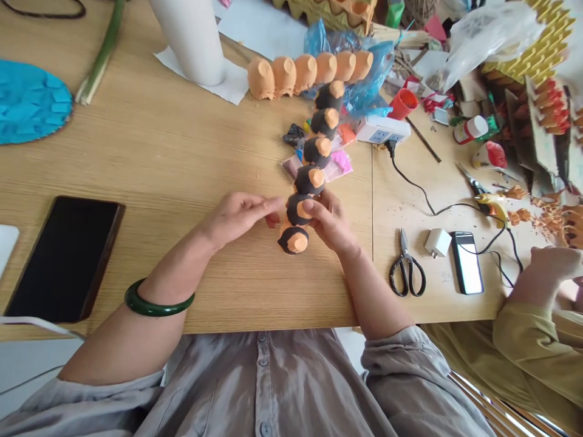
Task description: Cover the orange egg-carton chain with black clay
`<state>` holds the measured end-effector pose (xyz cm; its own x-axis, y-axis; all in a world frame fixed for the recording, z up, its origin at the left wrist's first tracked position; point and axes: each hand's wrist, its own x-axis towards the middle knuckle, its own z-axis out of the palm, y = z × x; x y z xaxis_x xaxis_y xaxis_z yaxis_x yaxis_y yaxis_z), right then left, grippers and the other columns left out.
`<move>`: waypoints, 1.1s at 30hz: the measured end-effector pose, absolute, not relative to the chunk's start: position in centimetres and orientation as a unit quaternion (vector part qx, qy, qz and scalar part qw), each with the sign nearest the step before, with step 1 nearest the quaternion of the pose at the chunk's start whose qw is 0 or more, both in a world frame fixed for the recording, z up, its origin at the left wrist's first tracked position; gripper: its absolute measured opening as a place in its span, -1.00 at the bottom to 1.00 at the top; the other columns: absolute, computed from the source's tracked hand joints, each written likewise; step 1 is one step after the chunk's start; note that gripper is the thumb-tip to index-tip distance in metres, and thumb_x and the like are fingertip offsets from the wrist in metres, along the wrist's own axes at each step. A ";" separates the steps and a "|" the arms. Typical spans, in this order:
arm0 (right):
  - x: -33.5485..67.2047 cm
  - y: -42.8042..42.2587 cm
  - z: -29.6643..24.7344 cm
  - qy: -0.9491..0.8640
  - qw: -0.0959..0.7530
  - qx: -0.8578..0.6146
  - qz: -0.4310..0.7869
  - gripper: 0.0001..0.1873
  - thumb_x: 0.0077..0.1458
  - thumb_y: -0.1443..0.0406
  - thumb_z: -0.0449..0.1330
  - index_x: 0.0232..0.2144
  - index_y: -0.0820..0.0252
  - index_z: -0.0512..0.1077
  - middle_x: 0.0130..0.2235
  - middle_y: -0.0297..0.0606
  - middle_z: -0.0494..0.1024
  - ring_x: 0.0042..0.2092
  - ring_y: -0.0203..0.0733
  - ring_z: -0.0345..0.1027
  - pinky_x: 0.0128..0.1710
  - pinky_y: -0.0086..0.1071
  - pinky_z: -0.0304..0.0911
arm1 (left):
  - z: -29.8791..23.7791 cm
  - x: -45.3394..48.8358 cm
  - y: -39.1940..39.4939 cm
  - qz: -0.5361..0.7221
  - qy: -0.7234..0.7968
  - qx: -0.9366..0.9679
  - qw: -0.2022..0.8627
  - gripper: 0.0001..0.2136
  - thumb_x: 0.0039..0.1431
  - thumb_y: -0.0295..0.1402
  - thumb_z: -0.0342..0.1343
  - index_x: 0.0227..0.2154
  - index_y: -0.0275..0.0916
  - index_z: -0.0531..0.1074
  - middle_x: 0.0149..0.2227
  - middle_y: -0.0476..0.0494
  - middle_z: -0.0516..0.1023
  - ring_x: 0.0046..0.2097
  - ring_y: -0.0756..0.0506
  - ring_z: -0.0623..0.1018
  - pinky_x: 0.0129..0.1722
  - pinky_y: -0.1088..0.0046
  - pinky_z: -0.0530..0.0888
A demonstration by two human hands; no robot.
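Observation:
A row of egg-carton cups (317,152), orange with black covering around their sides and bare orange tips, runs up the middle of the view. My right hand (334,224) grips it near its lower end, thumb on one cup and fingers behind. On the other side my left hand (241,218) is beside the strip, thumb stretched toward it and fingers partly curled underneath; it holds nothing I can see. Whether its fingertips touch the cups is unclear. Beyond stands a second row of plain orange egg-carton cups (306,71). Small packets of coloured material (339,162) lie beside the held strip.
Black-handled scissors (407,267), a white charger (438,243) and a lit phone (467,262) lie right, near another person's hand (553,264). A power strip (382,129) stands behind. At left are a dark tablet (64,258) and a blue oval piece (31,102).

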<state>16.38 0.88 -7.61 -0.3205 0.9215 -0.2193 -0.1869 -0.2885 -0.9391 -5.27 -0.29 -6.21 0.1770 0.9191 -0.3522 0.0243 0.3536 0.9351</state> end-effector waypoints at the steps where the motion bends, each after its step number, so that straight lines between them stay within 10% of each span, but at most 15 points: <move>1: 16.3 0.8 -7.4 -0.432 0.378 -0.413 0.707 -0.34 -0.11 -0.11 0.59 -0.10 0.05 0.48 -0.20 -0.34 0.61 -0.19 -0.20 0.52 -0.27 -0.39 0.53 | -6.3 -5.5 -0.2 0.375 0.553 0.450 0.593 -0.52 0.16 0.07 0.43 -0.61 -0.23 0.62 -0.53 -0.15 0.56 -0.49 0.00 0.33 -0.53 0.46 0.15; 7: 15.1 0.5 -7.3 -0.438 0.300 -0.414 0.740 -0.38 -0.09 -0.04 0.57 -0.08 0.11 0.51 -0.30 -0.40 0.56 -0.30 -0.27 0.41 -0.36 -0.43 0.40 | -7.1 -5.1 0.4 0.506 0.576 0.381 0.517 -0.60 0.28 -0.08 0.33 -0.57 -0.25 0.62 -0.52 -0.12 0.57 -0.57 0.08 0.23 -0.59 0.51 0.14; 13: 15.3 0.4 -8.2 -0.566 0.291 -0.571 0.518 -0.30 0.15 -0.19 0.38 0.08 0.21 0.50 -0.44 -0.39 0.56 -0.42 -0.23 0.40 -0.41 -0.34 0.31 | -6.1 -4.1 0.8 0.547 0.474 0.229 0.651 -0.57 0.29 -0.04 0.38 -0.50 -0.31 0.57 -0.47 -0.11 0.56 -0.55 0.12 0.30 -0.60 0.63 0.26; 23: 16.2 0.5 -7.6 -0.668 0.332 -0.599 0.291 -0.72 0.35 0.07 0.23 -0.26 0.11 0.57 -0.31 -0.27 0.68 -0.36 -0.20 0.46 -0.24 -0.25 0.38 | -5.9 -3.6 0.4 0.534 0.408 0.191 0.716 -0.46 0.39 0.19 0.18 -0.14 -0.27 0.65 -0.13 -0.25 0.71 0.03 -0.16 0.71 0.07 0.34 0.68; 28: 16.2 0.1 -7.3 -0.721 0.436 -0.498 0.206 -0.71 0.45 0.13 0.15 -0.09 0.01 0.67 -0.08 -0.14 0.68 -0.09 -0.05 0.51 -0.21 -0.19 0.49 | -4.7 -3.2 -0.3 0.522 0.397 0.224 0.721 -0.44 0.43 0.21 0.10 -0.04 -0.23 0.64 -0.03 -0.27 0.71 0.19 -0.25 0.68 0.05 0.27 0.68; 33: 16.0 -0.1 -7.0 -0.824 0.357 -0.387 0.209 -0.76 0.42 0.10 0.23 -0.09 -0.15 0.71 0.05 -0.18 0.66 0.08 0.08 0.44 0.17 0.12 0.51 | -4.1 -2.7 -0.9 0.490 0.402 0.227 0.739 -0.44 0.45 0.23 0.06 -0.06 -0.17 0.66 -0.07 -0.23 0.72 0.16 -0.32 0.69 -0.08 0.27 0.68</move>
